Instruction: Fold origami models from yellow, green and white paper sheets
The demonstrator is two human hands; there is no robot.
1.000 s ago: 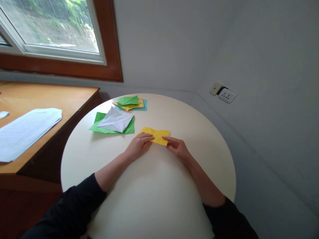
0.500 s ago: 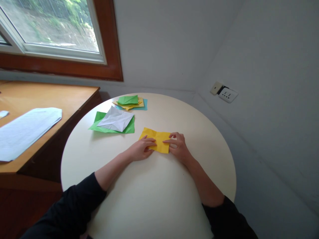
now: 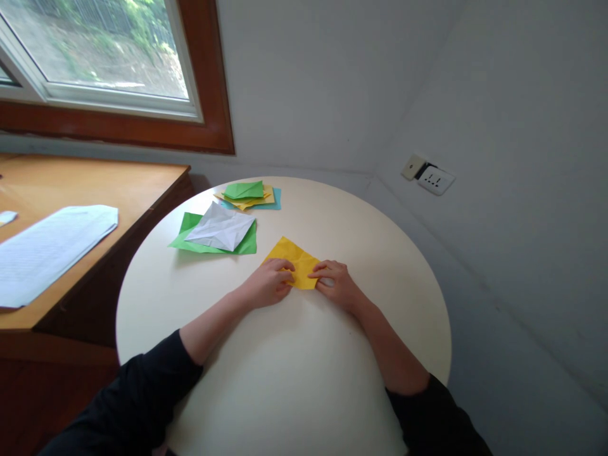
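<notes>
I observe the left hand (image 3: 268, 283) lying near the centre of the frame, fingers bent and pressed down on the left edge of the yellow paper (image 3: 294, 259). The right hand (image 3: 336, 283) lies just right of it, fingertips pinching the paper's lower right corner against the surface; whether a flap sits between its fingers, I cannot tell. The paper lies flat, folded into a slanted shape, between the two hands on the round white table (image 3: 361, 228). Both forearms run down toward the lower edge, ending in black sleeves (image 3: 142, 392).

Up and left of the hands I note a white creased sheet (image 3: 221, 229) lying on a green sheet (image 3: 190, 237). Above these, a small stack of coloured papers (image 3: 249, 193) lies near the table's far rim. At left stands a wooden desk (image 3: 95, 183) bearing a white printed sheet (image 3: 47, 247).
</notes>
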